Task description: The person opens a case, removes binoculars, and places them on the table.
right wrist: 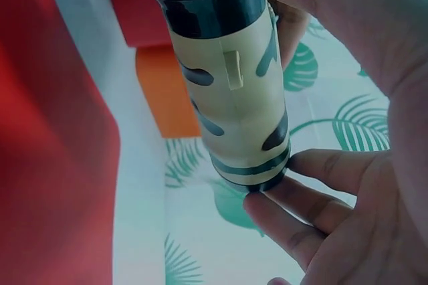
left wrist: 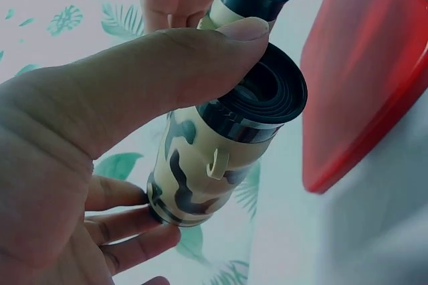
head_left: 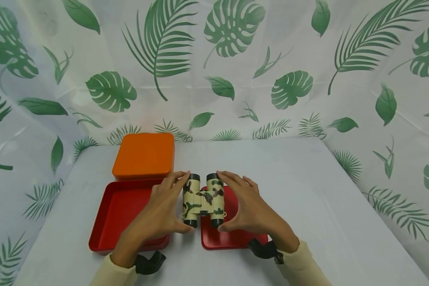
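Note:
Both hands hold a pair of toy binoculars (head_left: 203, 200) in beige camouflage print with black ends, raised over the red lid (head_left: 232, 240). The left hand (head_left: 163, 206) pinches the left barrel lengthwise, its thumb at the near eyepiece and fingertips at the far end. On the other barrel, the right hand (head_left: 252, 208) grips the same way, thumb by the eyepiece. In the left wrist view the thumb lies over the black eyepiece (left wrist: 267, 91), and a small strap loop (left wrist: 218, 163) sticks out of the barrel. The right wrist view shows fingertips touching the barrel's (right wrist: 234, 118) far end.
An open red box (head_left: 105, 214) stands at the left, partly behind the left forearm. Behind it sits an orange box or lid (head_left: 144, 155). A white cloth covers the table (head_left: 307, 178), and a leaf-printed curtain (head_left: 236, 91) hangs around the back and sides.

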{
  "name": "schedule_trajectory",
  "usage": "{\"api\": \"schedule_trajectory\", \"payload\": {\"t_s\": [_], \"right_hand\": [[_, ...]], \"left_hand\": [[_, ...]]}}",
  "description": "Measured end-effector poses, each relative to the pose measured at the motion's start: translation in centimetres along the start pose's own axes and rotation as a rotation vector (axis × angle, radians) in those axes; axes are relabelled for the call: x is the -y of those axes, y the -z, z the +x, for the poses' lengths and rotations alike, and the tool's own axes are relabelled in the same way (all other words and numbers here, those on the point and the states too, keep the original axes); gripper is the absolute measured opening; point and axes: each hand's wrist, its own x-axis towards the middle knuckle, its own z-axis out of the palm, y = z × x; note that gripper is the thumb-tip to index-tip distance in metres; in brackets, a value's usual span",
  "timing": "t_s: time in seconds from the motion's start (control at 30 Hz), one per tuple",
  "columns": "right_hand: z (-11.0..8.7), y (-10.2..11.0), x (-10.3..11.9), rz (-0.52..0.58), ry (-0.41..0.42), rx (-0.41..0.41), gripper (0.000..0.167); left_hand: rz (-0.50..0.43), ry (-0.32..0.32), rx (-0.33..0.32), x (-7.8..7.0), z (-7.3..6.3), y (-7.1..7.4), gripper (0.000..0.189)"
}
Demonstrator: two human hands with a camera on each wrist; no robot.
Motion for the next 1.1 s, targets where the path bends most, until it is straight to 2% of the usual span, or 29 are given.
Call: {"api": "schedule_trajectory", "payload": {"t_s": [0.43,1.1], "right_hand": [[-1.0,0.6,-1.4,-0.005,-0.004,0.001,0.131],[-1.9,1.2,-2.5,0.005,-0.023,0.003,0.133]], "left_hand": [[-0.016,0.013,0.028,-0.9,0.6,-1.4,0.137],[-0.052,-0.005,0.042,-1.7,1.4,-2.5,0.134]]}}
